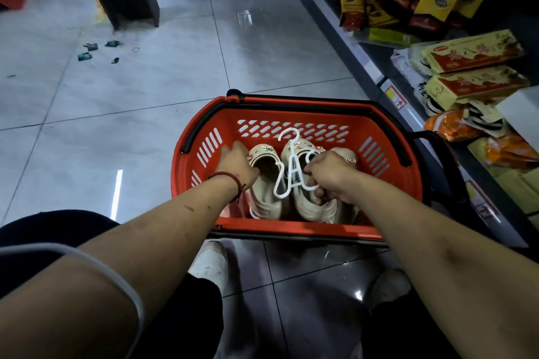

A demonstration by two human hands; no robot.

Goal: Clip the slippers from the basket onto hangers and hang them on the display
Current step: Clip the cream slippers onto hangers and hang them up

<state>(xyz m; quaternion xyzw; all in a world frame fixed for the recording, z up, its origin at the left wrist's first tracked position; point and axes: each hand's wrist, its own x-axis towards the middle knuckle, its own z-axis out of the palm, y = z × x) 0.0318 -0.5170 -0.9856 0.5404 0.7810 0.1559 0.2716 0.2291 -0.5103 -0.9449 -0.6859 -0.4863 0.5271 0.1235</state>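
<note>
Right hand (331, 176) pinching white hanger (287, 172), left hand (237, 165) gripping slipper (264, 183), red basket (291, 226)

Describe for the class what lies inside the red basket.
Inside the red basket lie cream slippers, at least three showing. The right hand grips a white hanger above them; the left hand reaches in. Hands and slippers cover most of the basket floor.

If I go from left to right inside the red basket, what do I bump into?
Left hand → left cream slipper → white hanger → right hand, gripping the hanger, all inside the red basket.
</note>
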